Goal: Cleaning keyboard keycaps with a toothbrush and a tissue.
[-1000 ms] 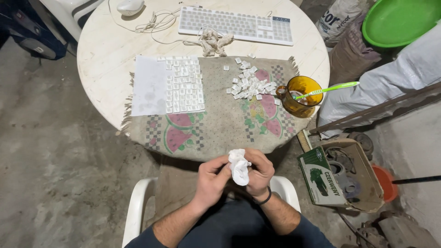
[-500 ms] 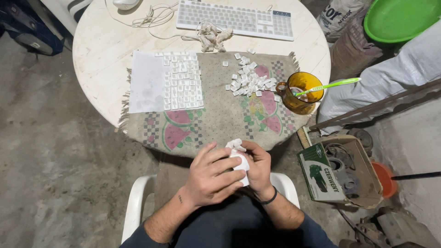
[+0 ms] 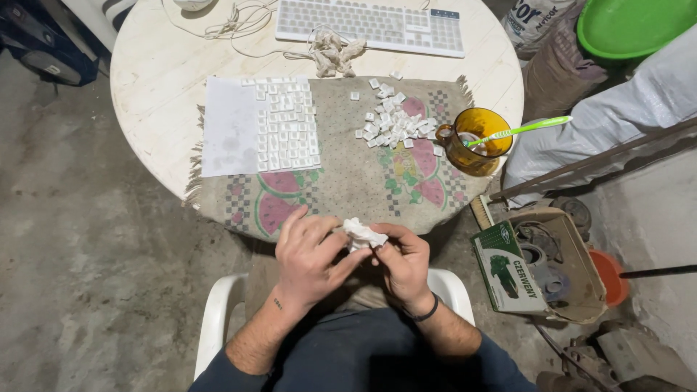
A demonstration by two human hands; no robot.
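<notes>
My left hand (image 3: 311,255) and my right hand (image 3: 404,263) meet over my lap at the near edge of the round white table (image 3: 156,80). Both pinch a crumpled white tissue (image 3: 362,234) between them; anything wrapped inside it is hidden. On the patterned cloth (image 3: 341,181) lies a white sheet (image 3: 232,127) with several white keycaps in rows (image 3: 287,123). A loose heap of keycaps (image 3: 392,123) lies to its right. A white keyboard (image 3: 367,25) with bare key seats rests at the far side.
An amber glass mug (image 3: 472,141) holding a green toothbrush (image 3: 519,131) stands at the cloth's right end. A crumpled cloth wad (image 3: 334,52) and cables (image 3: 239,14) lie by the keyboard. A cardboard box (image 3: 537,265) of parts sits on the floor right. A green basin (image 3: 632,25) is upper right.
My hands stayed together on the tissue, and my left hand has shifted around it, fingers now folded over its left side. The view has tilted slightly.
</notes>
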